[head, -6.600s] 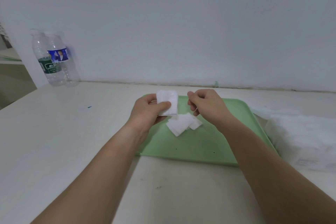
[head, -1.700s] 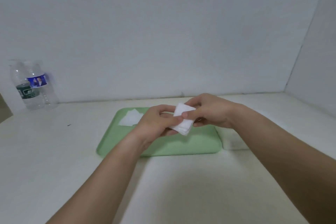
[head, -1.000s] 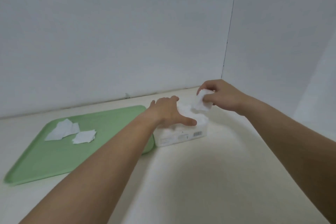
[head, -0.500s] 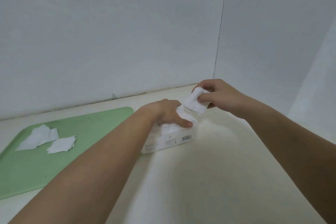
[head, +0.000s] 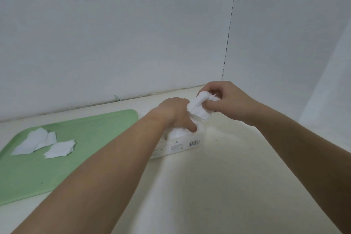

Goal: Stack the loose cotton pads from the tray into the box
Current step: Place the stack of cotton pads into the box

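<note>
Right hand: our right hand [head: 226,100] is curled shut around a small bunch of cotton pads [head: 199,109]. Thumb and fingers pinch it from both sides, and it is held just above the far end of the box.
Left hand: our left hand [head: 177,114] lies over the top of the box [head: 180,143], with one digit pressed down at the near edge. The other fingers are hidden behind the hand, so we cannot tell whether it grips the box or only presses on it.
Box: it stands on the tabletop [head: 209,186] just beside the right edge of the tray, barcode side toward us. White filling shows under our left hand.
Tray: the green tray [head: 91,131] holds two loose pad clusters [head: 36,141] toward its left side. They lie close together, and the nearer one is fanned out.
Done so far: we judge the task well under way, since the box looks nearly full of white pads.
In hand now: the bunch is over the box but not yet in it.
Left to do: seat this bunch, then fetch both clusters from the tray.
Watch for: the bunch looks squeezed out of square, so it may need straightening to stack flat.
</note>
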Demonstrator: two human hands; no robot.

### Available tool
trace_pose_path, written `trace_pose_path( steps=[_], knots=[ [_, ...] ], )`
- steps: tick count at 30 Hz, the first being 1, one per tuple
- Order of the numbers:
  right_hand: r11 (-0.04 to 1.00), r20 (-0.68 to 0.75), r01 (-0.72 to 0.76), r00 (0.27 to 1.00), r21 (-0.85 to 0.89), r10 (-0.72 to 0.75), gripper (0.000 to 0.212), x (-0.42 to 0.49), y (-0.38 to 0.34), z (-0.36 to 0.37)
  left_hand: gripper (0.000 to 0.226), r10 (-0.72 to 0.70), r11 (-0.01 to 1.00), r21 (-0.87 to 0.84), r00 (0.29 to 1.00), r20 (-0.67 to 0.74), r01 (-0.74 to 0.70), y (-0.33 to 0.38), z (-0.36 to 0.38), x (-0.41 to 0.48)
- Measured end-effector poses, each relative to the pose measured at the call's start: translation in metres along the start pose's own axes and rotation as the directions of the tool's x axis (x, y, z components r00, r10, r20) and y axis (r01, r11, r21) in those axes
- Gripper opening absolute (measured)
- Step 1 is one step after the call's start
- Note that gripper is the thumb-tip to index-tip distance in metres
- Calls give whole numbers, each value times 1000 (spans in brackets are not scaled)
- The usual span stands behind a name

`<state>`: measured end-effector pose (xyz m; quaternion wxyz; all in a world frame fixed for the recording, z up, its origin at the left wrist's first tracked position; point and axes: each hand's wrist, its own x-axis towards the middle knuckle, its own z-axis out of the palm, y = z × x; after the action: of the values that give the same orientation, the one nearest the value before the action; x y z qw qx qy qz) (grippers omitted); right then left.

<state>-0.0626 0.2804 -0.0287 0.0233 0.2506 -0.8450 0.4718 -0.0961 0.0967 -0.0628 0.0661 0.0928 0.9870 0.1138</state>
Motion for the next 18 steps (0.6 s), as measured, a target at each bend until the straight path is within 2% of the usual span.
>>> trace_pose_path(
  steps=[2, 5, 10, 12, 14, 18],
  knots=[
    [1000, 31, 27, 999, -8, -27, 25, -3, 0, 4, 38, 17, 999, 34, 999, -33, -16, -1, 1, 2],
    [998, 78, 35, 996, -49, -31, 22, -7, 6, 10, 46, 64, 992, 111, 995, -70, -56, -6, -2, 5],
    [972, -6, 114, 993, -206, -117, 23, -17, 16, 24, 44, 126, 982, 155, 986, -109, -109, -14, -3, 8],
    [902, 24, 188, 981, -389, -194, 27, -24, 20, 30, 42, 114, 987, 128, 987, -113, -99, -15, -3, 9],
    [769, 128, 279, 959, -575, -253, 32, -30, 25, 37, 49, 85, 993, 85, 992, -99, -76, -15, -5, 10],
    [580, 270, 341, 940, -740, -208, 46, -35, 20, 41, 62, 61, 996, 66, 996, -67, -57, -12, -9, 9]
  ],
)
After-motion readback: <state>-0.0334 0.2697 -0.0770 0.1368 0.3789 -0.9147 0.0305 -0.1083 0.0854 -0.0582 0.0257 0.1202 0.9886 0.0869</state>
